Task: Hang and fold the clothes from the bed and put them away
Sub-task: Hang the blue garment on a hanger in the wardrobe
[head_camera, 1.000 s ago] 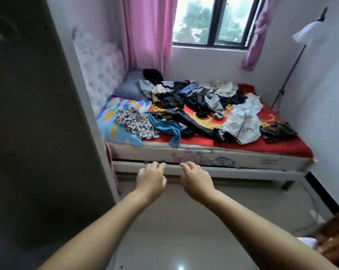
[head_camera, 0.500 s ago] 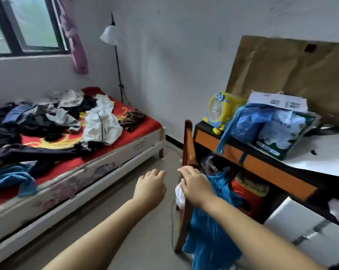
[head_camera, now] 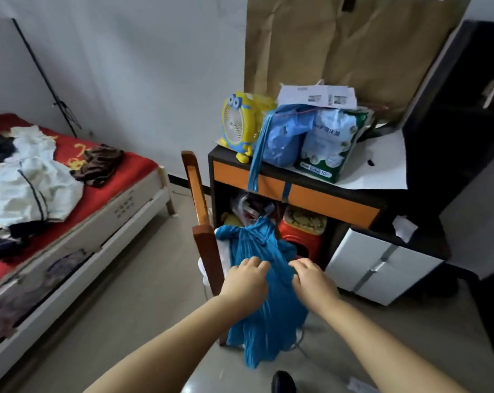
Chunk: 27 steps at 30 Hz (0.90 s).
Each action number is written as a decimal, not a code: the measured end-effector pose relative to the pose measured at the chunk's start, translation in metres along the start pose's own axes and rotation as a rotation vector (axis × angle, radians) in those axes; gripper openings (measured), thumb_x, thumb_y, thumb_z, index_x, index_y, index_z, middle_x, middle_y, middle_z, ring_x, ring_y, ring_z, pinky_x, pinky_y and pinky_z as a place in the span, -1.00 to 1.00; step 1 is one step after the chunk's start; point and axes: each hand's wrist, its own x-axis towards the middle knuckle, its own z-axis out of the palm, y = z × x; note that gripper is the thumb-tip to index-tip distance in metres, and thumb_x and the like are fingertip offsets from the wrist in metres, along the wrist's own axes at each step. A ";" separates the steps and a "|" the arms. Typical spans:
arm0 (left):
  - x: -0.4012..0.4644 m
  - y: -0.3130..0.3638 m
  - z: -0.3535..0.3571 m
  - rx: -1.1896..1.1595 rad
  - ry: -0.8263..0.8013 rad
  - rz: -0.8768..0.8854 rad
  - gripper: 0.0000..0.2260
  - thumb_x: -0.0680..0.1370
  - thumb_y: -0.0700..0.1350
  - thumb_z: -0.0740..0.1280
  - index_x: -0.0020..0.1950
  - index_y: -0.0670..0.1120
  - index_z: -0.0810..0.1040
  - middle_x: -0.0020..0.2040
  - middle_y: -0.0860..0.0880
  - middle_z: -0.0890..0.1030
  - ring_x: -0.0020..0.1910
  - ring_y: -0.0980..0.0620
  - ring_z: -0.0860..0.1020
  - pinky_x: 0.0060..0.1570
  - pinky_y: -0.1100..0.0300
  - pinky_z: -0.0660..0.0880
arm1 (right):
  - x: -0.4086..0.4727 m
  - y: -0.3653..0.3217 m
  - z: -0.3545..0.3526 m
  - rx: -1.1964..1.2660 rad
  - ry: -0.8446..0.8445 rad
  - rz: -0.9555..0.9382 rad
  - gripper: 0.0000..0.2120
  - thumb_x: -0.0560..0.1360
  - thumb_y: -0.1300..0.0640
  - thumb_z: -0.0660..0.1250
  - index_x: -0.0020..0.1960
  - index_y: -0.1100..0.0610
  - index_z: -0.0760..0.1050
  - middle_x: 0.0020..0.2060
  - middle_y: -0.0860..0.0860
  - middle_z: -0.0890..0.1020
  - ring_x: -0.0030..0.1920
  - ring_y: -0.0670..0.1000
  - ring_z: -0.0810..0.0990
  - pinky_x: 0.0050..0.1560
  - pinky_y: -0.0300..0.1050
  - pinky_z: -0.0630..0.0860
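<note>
Both hands, left [head_camera: 247, 279] and right [head_camera: 311, 280], curl their fingers into the blue garment [head_camera: 264, 316] draped over the near chair [head_camera: 207, 245], probably to lift it; clothes [head_camera: 33, 180] lie on the bed [head_camera: 143, 199], far left.

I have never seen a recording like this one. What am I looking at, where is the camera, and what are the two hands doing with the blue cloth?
There is no machine here. A person wears one wide-angle camera on the head, looking forward and down, so you see their own two bare arms.

The left hand and the right hand both reach onto a blue pleated garment draped over a wooden chair. Their fingers curl onto the fabric, though I cannot tell how firmly they grip.

On the left stands the bed with a red cover, carrying a white garment, a brown garment and darker clothes.

Behind the chair, a dark desk with orange fronts carries a yellow fan and blue and white packages.
</note>
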 end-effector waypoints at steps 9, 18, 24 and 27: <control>0.153 -0.008 0.053 -0.178 -0.205 -0.283 -0.62 0.60 -0.11 0.10 0.43 -0.08 0.30 0.28 -0.08 0.41 0.29 -0.09 0.37 0.17 0.01 0.40 | 0.151 0.086 0.020 -0.004 -0.186 -0.036 -0.65 0.61 0.09 0.08 0.38 0.00 0.35 0.34 -0.06 0.40 0.23 0.07 0.48 0.10 -0.07 0.45; 0.239 -0.058 0.145 -0.303 -0.346 -0.590 -0.67 0.62 -0.12 0.11 0.38 -0.08 0.34 0.27 -0.06 0.41 0.25 -0.06 0.42 0.15 0.04 0.44 | 0.278 0.126 0.098 -0.079 -0.424 -0.133 -0.66 0.61 0.11 0.08 0.38 0.05 0.34 0.29 0.02 0.44 0.20 0.08 0.50 0.09 -0.08 0.43; 0.298 -0.104 0.245 -0.302 -0.291 -0.687 -0.62 0.62 -0.09 0.14 0.44 -0.09 0.26 0.34 -0.07 0.34 0.28 -0.08 0.36 0.11 0.00 0.44 | 0.336 0.143 0.212 0.017 -0.505 -0.019 -0.65 0.61 0.12 0.12 0.38 0.12 0.30 0.28 0.08 0.40 0.23 0.12 0.43 0.21 0.02 0.42; 0.322 -0.132 0.289 -0.305 -0.179 -0.786 -0.49 0.60 -0.02 0.19 0.52 -0.05 0.11 0.51 -0.10 0.14 0.45 -0.09 0.19 0.30 0.00 0.34 | 0.353 0.146 0.261 0.077 -0.413 0.072 -0.47 0.60 0.02 0.18 0.51 0.10 0.13 0.39 0.08 0.31 0.32 0.13 0.37 0.23 0.02 0.41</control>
